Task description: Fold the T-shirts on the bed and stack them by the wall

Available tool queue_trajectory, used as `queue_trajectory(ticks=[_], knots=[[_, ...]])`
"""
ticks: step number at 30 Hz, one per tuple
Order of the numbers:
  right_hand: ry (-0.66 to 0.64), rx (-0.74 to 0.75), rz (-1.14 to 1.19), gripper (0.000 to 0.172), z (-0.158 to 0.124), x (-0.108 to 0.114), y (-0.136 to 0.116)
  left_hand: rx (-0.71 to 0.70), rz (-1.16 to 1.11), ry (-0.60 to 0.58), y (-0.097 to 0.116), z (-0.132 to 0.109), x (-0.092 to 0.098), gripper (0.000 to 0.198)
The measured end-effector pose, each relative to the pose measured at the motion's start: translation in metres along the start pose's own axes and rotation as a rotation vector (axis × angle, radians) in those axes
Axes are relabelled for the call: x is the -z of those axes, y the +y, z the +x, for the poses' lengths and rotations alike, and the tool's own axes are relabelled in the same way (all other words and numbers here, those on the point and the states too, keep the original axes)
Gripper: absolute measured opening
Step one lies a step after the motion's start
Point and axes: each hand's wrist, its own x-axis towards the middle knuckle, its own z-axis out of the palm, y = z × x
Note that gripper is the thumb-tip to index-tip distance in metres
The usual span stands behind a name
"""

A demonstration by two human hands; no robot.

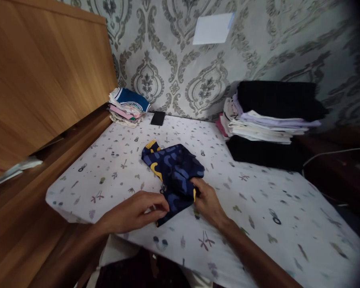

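Observation:
A crumpled navy garment (175,166) with lighter blue and yellow shapes lies on the white patterned sheet in front of me. Its exact kind is hard to make out in the folds. My left hand (142,210) is at its lower left edge, thumb and fingers pinched together on the cloth. On the garment's right side, my right hand (206,198) is closed around a fold by a yellow trim, and its fingertips are partly hidden by the fabric.
Folded clothes (127,108) are stacked at the back left beside a small black flat object (158,118). A taller clothes pile (267,116) stands at the back right, near a white cable (333,151). Wooden furniture (48,72) borders the left side; a patterned wall is behind.

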Motion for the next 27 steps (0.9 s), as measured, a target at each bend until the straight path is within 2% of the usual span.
queue_trajectory(ticks=[2, 4, 9, 12, 14, 16, 20, 22, 24, 27], knots=[[0.010, -0.056, 0.058, 0.007, 0.001, 0.001, -0.003, 0.013, 0.022, 0.023, -0.007, -0.001, 0.000, 0.023], [0.013, -0.095, 0.097, 0.008, 0.000, 0.005, -0.005, 0.018, 0.096, 0.108, -0.017, 0.006, 0.009, 0.024], [0.097, -0.129, 0.113, 0.005, -0.011, 0.030, 0.001, 0.085, 0.290, 0.389, -0.049, 0.039, 0.055, 0.023], [0.212, -0.202, 0.140, 0.004, -0.023, 0.046, 0.014, 0.120, 0.374, 0.398, -0.050, 0.045, 0.065, 0.024], [0.274, -0.249, 0.138, 0.005, -0.028, 0.053, 0.022, 0.074, 0.320, 0.329, -0.040, 0.036, 0.056, 0.024], [0.297, -0.277, 0.112, 0.005, -0.030, 0.055, 0.029, 0.028, 0.177, 0.210, -0.028, 0.018, 0.038, 0.025], [0.274, -0.281, 0.010, 0.007, -0.029, 0.051, 0.034, 0.014, -0.254, -0.190, -0.018, -0.028, -0.002, 0.027], [0.254, -0.275, -0.039, 0.007, -0.028, 0.049, 0.034, 0.016, -0.387, -0.358, -0.024, -0.051, -0.014, 0.031], [0.237, -0.265, -0.050, 0.006, -0.028, 0.048, 0.034, 0.059, -0.446, -0.478, -0.038, -0.072, -0.019, 0.038], [0.230, -0.254, -0.041, 0.007, -0.029, 0.048, 0.032, 0.217, -0.491, -0.553, -0.073, -0.104, -0.026, 0.045]])
